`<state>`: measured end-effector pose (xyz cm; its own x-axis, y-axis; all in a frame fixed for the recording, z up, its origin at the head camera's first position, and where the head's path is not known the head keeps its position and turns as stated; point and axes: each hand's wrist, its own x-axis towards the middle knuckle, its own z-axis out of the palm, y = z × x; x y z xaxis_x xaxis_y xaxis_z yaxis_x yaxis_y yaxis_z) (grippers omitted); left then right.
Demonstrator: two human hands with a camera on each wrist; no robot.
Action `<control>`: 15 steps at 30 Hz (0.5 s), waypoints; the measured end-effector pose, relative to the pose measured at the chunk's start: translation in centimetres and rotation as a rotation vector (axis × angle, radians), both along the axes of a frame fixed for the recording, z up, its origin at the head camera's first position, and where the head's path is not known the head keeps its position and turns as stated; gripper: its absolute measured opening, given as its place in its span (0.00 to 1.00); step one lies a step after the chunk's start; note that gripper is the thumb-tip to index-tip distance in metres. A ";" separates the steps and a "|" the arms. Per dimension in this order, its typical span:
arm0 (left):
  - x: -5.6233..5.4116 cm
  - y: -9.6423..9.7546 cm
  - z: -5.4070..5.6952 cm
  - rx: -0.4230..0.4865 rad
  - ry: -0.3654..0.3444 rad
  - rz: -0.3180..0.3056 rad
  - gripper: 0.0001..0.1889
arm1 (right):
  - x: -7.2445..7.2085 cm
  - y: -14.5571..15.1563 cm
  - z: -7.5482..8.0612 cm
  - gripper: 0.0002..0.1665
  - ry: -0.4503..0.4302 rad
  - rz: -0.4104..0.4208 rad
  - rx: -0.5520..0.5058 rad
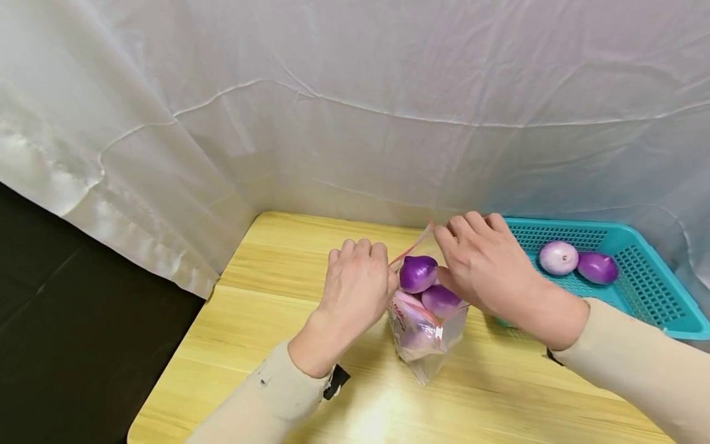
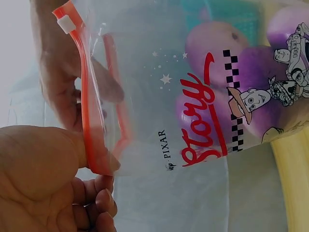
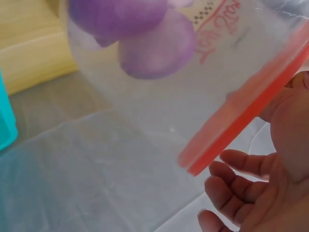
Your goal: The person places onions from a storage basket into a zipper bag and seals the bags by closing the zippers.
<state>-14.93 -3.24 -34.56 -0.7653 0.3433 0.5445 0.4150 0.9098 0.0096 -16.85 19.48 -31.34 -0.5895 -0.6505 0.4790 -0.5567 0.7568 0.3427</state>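
Note:
A clear zip bag with red lettering, cartoon figures and a red-orange zip edge stands on the table, its mouth spread open. Several glossy purple onions fill its lower part. My left hand pinches the rim at the left, thumb at the zip strip and the other fingers curled below. Across the mouth, my right hand grips the opposite rim; its lower fingers hang loosely curled beside the strip. A white slider sits at one end of the zip.
To the right, a turquoise perforated basket holds a pale onion and a darker purple onion. Beneath everything is a yellow wood-grain table. A whitish curtain hangs behind its far edge, and a dark area lies to the left.

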 end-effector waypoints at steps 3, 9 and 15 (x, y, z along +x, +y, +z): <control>0.0 -0.2 0.1 0.001 -0.029 0.006 0.12 | 0.0 0.9 0.0 0.26 0.010 -0.012 -0.021; 0.2 -0.4 0.5 -0.015 -0.051 0.025 0.12 | 0.1 2.7 -0.1 0.27 -0.003 -0.126 -0.055; 0.1 0.1 0.8 -0.039 -0.053 0.024 0.13 | 0.1 3.2 -0.6 0.22 -0.118 -0.131 -0.076</control>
<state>-14.80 -3.09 -33.76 -0.8010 0.3444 0.4896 0.3928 0.9196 -0.0042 -16.80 22.66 -31.90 -0.7222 -0.5285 0.4462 -0.4843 0.8470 0.2194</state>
